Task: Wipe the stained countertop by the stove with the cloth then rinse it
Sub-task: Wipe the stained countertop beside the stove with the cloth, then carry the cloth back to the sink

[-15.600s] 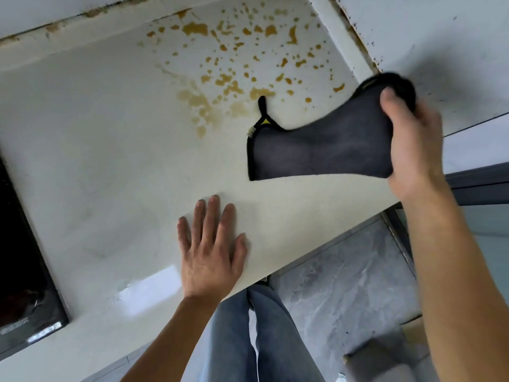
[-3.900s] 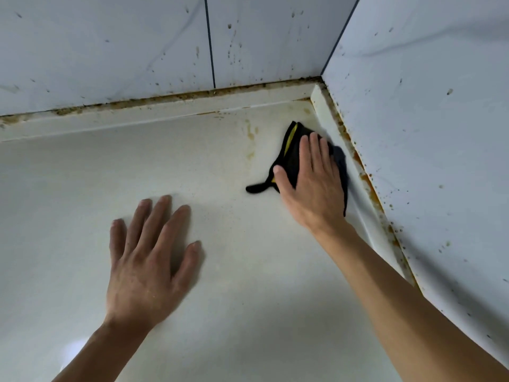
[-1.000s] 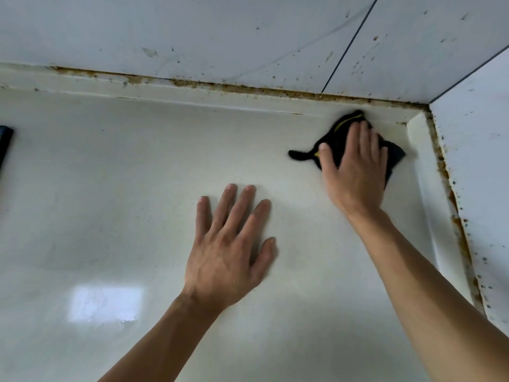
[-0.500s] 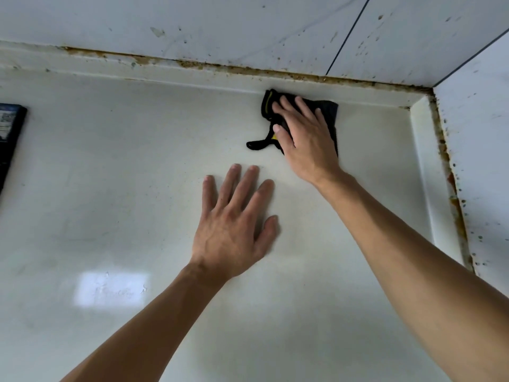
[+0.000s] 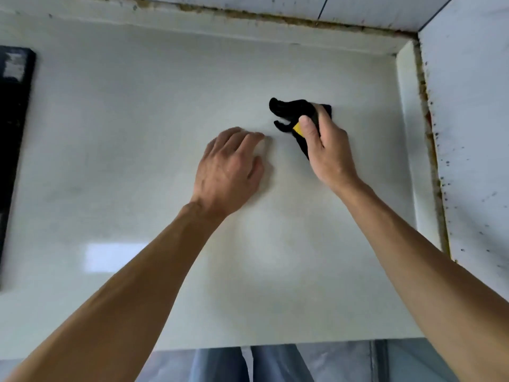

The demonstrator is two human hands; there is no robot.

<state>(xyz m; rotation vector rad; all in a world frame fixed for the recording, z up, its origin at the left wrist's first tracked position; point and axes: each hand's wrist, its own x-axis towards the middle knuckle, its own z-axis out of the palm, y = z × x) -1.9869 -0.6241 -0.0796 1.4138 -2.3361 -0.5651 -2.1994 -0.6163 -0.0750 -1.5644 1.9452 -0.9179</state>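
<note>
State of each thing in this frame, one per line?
cloth: bunched, gripped by the right hand
right hand: curled round the cloth
left hand: fingertips resting on the countertop
countertop: no stains visible
wall joint: brown grime
stove: only its edge visible

Both forearms are bare from elbow to wrist, with no sleeve reaching into view. The left grip (image 5: 230, 168) and the right grip (image 5: 326, 150) are ungloved. At the lower edge show the legs of light blue denim jeans (image 5: 278, 363), a pale seam running between them.
</note>
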